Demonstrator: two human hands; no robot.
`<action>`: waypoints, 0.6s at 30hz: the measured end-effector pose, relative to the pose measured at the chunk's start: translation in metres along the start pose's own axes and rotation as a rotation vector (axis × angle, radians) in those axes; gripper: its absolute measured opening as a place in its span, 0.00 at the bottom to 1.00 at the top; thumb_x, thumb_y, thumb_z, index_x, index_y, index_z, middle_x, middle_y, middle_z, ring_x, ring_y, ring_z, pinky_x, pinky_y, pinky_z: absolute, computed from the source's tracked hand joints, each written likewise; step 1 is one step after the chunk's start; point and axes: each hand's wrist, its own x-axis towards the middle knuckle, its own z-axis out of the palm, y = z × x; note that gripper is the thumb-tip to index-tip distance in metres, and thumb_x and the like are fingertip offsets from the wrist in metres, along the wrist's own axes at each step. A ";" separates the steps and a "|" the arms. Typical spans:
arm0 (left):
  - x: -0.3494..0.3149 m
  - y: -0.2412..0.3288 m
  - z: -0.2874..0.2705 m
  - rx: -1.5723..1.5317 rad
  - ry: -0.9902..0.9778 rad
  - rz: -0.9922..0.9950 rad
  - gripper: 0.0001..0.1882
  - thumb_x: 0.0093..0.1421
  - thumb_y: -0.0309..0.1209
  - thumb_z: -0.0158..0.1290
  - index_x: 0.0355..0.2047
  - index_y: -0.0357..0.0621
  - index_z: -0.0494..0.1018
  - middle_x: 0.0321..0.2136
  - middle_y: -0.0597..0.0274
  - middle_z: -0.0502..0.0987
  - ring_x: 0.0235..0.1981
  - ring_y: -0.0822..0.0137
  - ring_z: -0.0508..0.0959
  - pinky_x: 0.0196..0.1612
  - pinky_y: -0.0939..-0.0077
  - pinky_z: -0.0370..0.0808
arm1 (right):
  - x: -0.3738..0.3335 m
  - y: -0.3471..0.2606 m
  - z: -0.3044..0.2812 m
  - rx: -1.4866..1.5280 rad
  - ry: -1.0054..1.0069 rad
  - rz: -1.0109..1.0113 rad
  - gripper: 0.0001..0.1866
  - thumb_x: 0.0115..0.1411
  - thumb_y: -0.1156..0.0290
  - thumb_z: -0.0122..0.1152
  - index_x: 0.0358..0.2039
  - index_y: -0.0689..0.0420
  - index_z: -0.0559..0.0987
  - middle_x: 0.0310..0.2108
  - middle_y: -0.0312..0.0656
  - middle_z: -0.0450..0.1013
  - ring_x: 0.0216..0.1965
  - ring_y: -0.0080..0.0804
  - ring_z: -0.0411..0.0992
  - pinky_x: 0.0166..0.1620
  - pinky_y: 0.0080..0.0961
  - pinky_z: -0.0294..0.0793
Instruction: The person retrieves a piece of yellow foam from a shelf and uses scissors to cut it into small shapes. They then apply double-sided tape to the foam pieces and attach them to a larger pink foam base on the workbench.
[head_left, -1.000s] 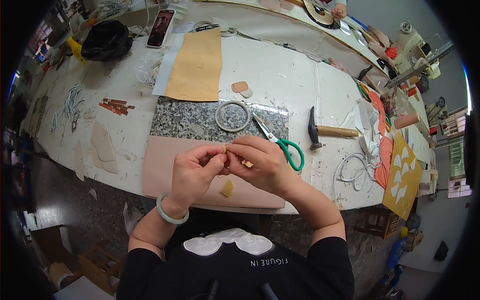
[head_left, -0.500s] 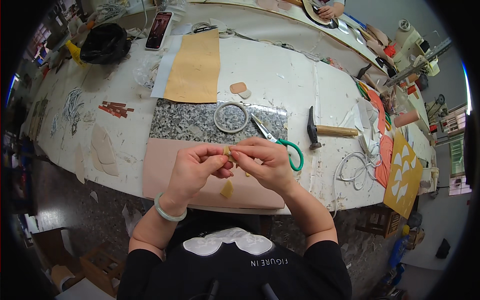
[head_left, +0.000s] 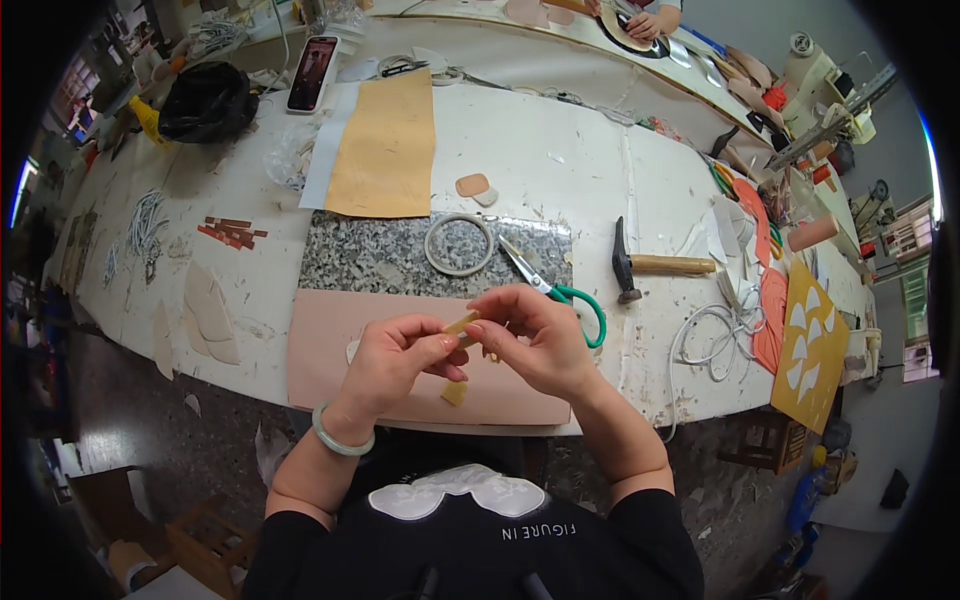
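Observation:
Between my two hands is a small yellowish strip (head_left: 461, 323), held over a pale pink board (head_left: 330, 385). My left hand (head_left: 398, 350) pinches its left end between thumb and fingers. The thumb and forefinger of my right hand (head_left: 535, 340) close on the other end. What the strip is made of, I cannot make out. On the board just below my hands lies a small yellow piece (head_left: 454, 393). Part of a whitish piece (head_left: 352, 351) shows beside my left fingers. Green-handled scissors (head_left: 575, 300) and a roll of tape (head_left: 430, 245) lie beyond my hands.
A speckled stone slab (head_left: 350, 255) adjoins the board. To its right lies a hammer (head_left: 670, 264); a tan sheet (head_left: 385, 150) is at the back. Reddish-brown strips (head_left: 230, 233) and pale cut pieces (head_left: 210, 315) lie left. Another person's hand (head_left: 645, 25) works at the far table.
My right fingers have lifted and spread a little, and more of the yellowish strip shows, now slanting. A whitish piece has come into view beside my left hand.

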 end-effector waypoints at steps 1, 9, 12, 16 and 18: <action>-0.001 -0.001 -0.003 0.041 -0.021 -0.027 0.10 0.61 0.27 0.50 0.38 0.32 0.74 0.28 0.56 0.78 0.26 0.71 0.79 0.32 0.81 0.78 | 0.001 -0.002 -0.001 -0.100 -0.026 -0.038 0.06 0.54 0.78 0.62 0.34 0.61 0.78 0.31 0.41 0.75 0.26 0.20 0.73 0.26 0.16 0.73; -0.006 -0.011 0.000 0.031 0.079 0.036 0.10 0.60 0.26 0.50 0.38 0.31 0.75 0.28 0.56 0.79 0.26 0.71 0.79 0.31 0.82 0.77 | -0.010 0.002 0.012 -0.635 0.077 -0.511 0.12 0.48 0.79 0.62 0.36 0.61 0.78 0.29 0.43 0.71 0.26 0.33 0.72 0.26 0.24 0.72; -0.010 -0.014 0.004 0.111 0.091 0.131 0.10 0.60 0.25 0.51 0.38 0.30 0.75 0.29 0.57 0.79 0.27 0.72 0.79 0.32 0.82 0.77 | -0.009 0.006 0.011 -0.591 0.021 -0.525 0.14 0.48 0.79 0.62 0.38 0.61 0.78 0.30 0.44 0.73 0.27 0.35 0.73 0.27 0.26 0.73; -0.011 -0.014 0.012 0.383 0.125 0.335 0.09 0.59 0.21 0.50 0.38 0.29 0.75 0.28 0.56 0.79 0.25 0.72 0.79 0.31 0.82 0.78 | -0.008 0.004 0.006 -0.519 -0.023 -0.450 0.13 0.48 0.81 0.63 0.36 0.61 0.80 0.30 0.42 0.75 0.28 0.31 0.75 0.27 0.21 0.75; -0.012 -0.011 0.014 0.511 0.134 0.389 0.08 0.57 0.22 0.51 0.35 0.30 0.75 0.25 0.57 0.79 0.25 0.73 0.79 0.28 0.82 0.77 | -0.007 0.000 0.003 -0.540 -0.075 -0.421 0.11 0.48 0.80 0.64 0.35 0.61 0.81 0.29 0.42 0.75 0.27 0.30 0.76 0.27 0.20 0.75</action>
